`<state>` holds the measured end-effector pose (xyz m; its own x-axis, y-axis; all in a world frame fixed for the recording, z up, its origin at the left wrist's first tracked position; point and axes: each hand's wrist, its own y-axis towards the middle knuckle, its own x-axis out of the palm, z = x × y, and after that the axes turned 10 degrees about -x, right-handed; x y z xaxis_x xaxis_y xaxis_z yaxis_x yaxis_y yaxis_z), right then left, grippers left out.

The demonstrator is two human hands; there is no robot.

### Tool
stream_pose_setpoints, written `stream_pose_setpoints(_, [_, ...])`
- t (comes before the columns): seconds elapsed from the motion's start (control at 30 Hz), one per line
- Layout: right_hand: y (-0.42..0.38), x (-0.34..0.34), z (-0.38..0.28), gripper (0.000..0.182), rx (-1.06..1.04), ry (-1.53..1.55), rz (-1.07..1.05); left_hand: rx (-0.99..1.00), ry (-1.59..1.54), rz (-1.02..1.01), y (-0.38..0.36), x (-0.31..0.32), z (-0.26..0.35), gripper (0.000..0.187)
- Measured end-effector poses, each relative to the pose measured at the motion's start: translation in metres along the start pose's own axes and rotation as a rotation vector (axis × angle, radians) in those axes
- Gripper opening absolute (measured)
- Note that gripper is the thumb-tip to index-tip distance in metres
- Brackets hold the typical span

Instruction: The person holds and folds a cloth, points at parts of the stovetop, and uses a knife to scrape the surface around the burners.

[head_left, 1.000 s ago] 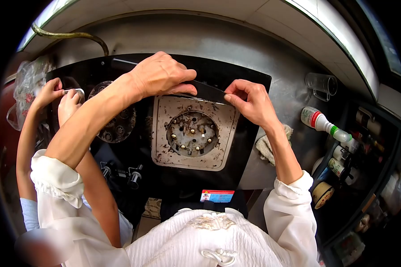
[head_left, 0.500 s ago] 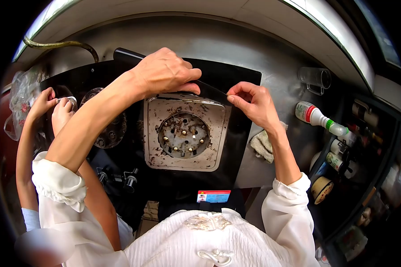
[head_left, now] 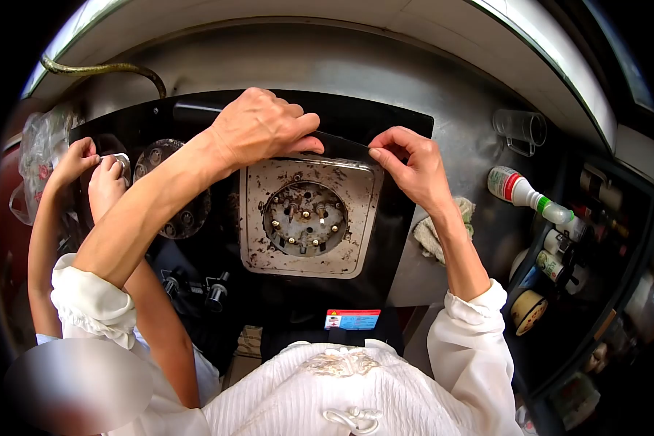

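My left hand [head_left: 269,129] is closed around a long dark tool [head_left: 344,147], whose black handle end sticks out to the left. The thumb and index finger of my right hand [head_left: 410,163] pinch the tool's right end. It spans the far edge of a square, stained burner plate [head_left: 258,247]. In the plate's middle is a round burner base [head_left: 307,218] with small brass-coloured studs. The plate sits on a black glass cooktop [head_left: 385,269].
At the left, a co-worker's hands [head_left: 107,185] hold a round metal part beside a plastic bag [head_left: 36,160]. A second burner [head_left: 185,218] is partly hidden by my arm. Rightward are a cloth [head_left: 432,236], glass mug [head_left: 519,129], white bottle [head_left: 512,187] and shelf items.
My left hand has shifted slightly down, and the tool's handle has tilted closer to level. The view has moved a little, while my right hand keeps its pinch.
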<state>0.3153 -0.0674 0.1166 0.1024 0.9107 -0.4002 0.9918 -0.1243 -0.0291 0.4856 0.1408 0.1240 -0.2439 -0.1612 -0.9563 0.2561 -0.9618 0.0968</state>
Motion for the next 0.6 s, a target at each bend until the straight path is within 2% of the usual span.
stream_pose_setpoints(0.2, [0.003,-0.004,-0.006,0.01,0.032,-0.062,-0.106,-0.037,-0.068,-0.069,0.001,-0.005,0.0,0.043])
stream_pose_setpoints(0.27, [0.002,-0.006,-0.006,0.01,0.06,-0.068,-0.153,-0.078,-0.088,-0.332,0.007,-0.011,-0.004,0.051])
stream_pose_setpoints(0.3, [0.002,-0.007,-0.006,0.011,0.093,-0.073,-0.199,-0.079,-0.085,-0.329,0.007,-0.011,-0.007,0.051])
stream_pose_setpoints(0.37, [0.004,-0.005,-0.006,0.011,0.134,-0.009,-0.173,-0.061,-0.167,-0.191,0.007,-0.014,-0.012,0.048])
stream_pose_setpoints(0.43, [0.017,0.006,-0.009,0.01,0.069,0.116,-0.024,-0.087,-0.126,-0.2,0.006,-0.022,-0.026,0.049])
stream_pose_setpoints(0.53, [0.041,0.02,-0.027,0.012,0.017,-0.023,-0.17,-0.017,-0.094,-0.222,-0.004,-0.038,-0.05,0.049])
stream_pose_setpoints(0.6, [0.053,0.036,-0.035,0.013,0.01,-0.087,-0.239,-0.052,-0.031,-0.352,-0.016,-0.048,-0.059,0.049])
